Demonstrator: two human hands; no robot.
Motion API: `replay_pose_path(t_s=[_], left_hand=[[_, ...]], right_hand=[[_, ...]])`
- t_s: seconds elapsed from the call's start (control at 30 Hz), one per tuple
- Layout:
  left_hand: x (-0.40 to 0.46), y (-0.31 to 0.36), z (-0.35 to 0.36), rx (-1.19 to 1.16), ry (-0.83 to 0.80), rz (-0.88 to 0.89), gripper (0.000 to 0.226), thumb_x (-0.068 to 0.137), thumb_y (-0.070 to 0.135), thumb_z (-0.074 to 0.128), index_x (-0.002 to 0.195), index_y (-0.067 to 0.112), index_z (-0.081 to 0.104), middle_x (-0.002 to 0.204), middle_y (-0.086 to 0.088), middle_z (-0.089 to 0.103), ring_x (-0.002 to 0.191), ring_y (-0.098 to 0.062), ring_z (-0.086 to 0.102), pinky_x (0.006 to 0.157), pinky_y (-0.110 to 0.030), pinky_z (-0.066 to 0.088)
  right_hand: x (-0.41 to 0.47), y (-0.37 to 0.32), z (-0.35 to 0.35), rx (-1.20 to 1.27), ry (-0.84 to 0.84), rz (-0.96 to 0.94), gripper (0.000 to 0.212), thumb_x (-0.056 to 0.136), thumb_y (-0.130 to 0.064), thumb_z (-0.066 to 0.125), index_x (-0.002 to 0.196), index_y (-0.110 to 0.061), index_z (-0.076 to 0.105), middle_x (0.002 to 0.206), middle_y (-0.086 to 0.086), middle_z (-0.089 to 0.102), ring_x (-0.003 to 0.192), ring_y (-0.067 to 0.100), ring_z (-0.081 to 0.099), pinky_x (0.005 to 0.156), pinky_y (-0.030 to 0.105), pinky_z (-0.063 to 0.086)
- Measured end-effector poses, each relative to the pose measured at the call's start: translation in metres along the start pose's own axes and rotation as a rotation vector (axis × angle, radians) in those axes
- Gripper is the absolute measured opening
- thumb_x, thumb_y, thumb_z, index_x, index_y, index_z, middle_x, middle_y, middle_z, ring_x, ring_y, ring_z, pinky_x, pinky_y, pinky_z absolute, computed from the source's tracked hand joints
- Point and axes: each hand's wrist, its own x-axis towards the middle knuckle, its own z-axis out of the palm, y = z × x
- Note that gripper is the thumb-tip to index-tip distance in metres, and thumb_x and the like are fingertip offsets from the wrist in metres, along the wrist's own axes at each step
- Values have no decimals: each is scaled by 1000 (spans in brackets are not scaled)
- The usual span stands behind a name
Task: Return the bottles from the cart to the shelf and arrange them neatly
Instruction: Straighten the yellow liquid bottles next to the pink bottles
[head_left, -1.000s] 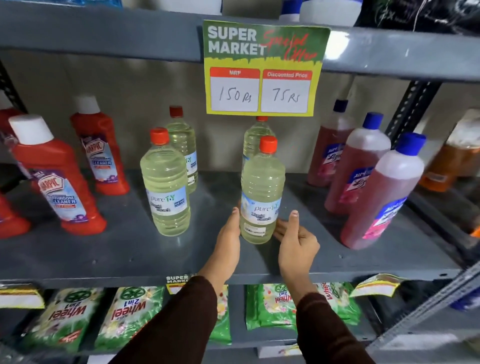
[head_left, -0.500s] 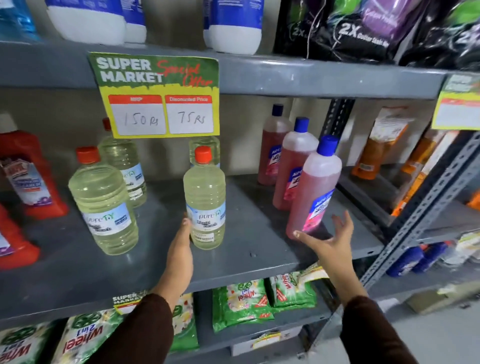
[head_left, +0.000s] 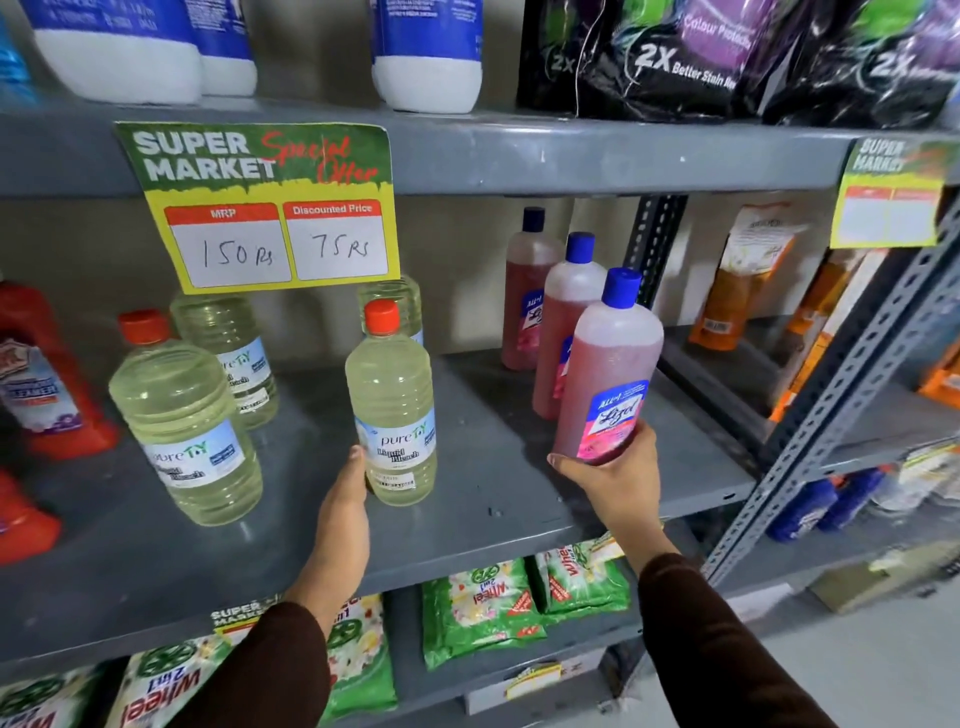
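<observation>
Gripping pink bottle, right hand, seemingly tilted

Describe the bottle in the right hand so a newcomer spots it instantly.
Find the grey middle shelf, below the yellow price sign. At its right stands a row of pink blue-capped bottles. The target is the front Lizol bottle, tilted, its base gripped by the right hand.

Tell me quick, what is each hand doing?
Left hand: open, flat against the bleach bottle, not gripping it.
Right hand: closed around the bottom of the pink bottle.
</observation>
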Motion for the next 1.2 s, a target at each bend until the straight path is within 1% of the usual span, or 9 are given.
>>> replay_pose_path(t_s=[0.27, 0.53, 0.7, 0.83, 0.9, 1.0, 1.07, 1.13, 1.2], left_hand=[[-8, -1, -4, 34, -72, 70, 59, 94, 54, 38, 146, 25, 37, 141, 17, 40, 133, 0, 33, 112, -27, 21], [-14, 4, -6, 7, -109, 94, 45, 70, 72, 51, 108, 51, 61, 138, 17, 51, 135, -4, 40, 118, -35, 23], [-15, 5, -6, 22, -97, 94, 58, 72, 68, 49, 124, 43, 54, 144, 12, 48, 137, -6, 38, 120, -38, 20], [-17, 6, -3, 33, -89, 88, 46, 83, 60, 46, 123, 40, 56, 135, 17, 54, 128, -1, 46, 112, -29, 27], [-17, 4, 0, 28, -69, 113, 26, 94, 51, 43, 113, 42, 58, 119, 27, 61, 112, 12, 53, 99, -20, 34], [-18, 3, 3, -1, -27, 150, 33, 101, 39, 36, 131, 34, 47, 116, 29, 57, 101, 20, 52, 92, -16, 35], [-20, 6, 2, -46, -10, 163, 41, 103, 34, 31, 142, 24, 40, 128, 20, 51, 111, 9, 50, 99, -22, 32], [-23, 7, -1, -79, 17, 211, 39, 103, 29, 33, 139, 21, 44, 137, 11, 51, 122, -3, 51, 102, -25, 34], [-27, 5, -2, -68, 55, 259, 35, 102, 26, 38, 132, 17, 55, 134, 2, 59, 127, -13, 54, 106, -32, 39]], right_hand=[[-9, -3, 5, -73, 56, 10, 95, 37, -55, 92, 113, -26, 44, 107, -1, 63, 91, 20, 66, 79, 39, 59], [-12, -6, 6, -87, 70, 2, 93, 40, -53, 93, 113, -23, 45, 105, 1, 61, 88, 20, 64, 75, 35, 58], [-15, -6, 7, -54, 67, -20, 92, 42, -54, 93, 114, -28, 42, 102, -6, 56, 87, 15, 62, 68, 24, 50], [-14, -6, 1, -22, -13, 1, 102, 45, -49, 96, 127, -20, 43, 118, 4, 59, 106, 25, 63, 90, 43, 57], [-28, -5, -2, 12, 29, 19, 117, 50, -57, 92, 142, -13, 35, 140, 15, 52, 130, 31, 51, 109, 49, 44], [-84, -10, 12, 119, 142, -120, 91, 75, -61, 69, 149, -22, 32, 154, 6, 40, 144, 19, 34, 120, 39, 29], [-113, -19, 38, 183, -7, -239, 66, 84, -52, 66, 142, -32, 44, 146, -12, 48, 139, 7, 41, 114, 22, 33], [-123, -37, 67, 220, -296, -237, 70, 80, -46, 76, 141, -39, 43, 141, -32, 45, 133, -11, 40, 103, 0, 31], [-116, -54, 93, 239, -490, -208, 93, 71, -38, 87, 148, -33, 35, 140, -37, 39, 128, -19, 38, 95, -9, 28]])
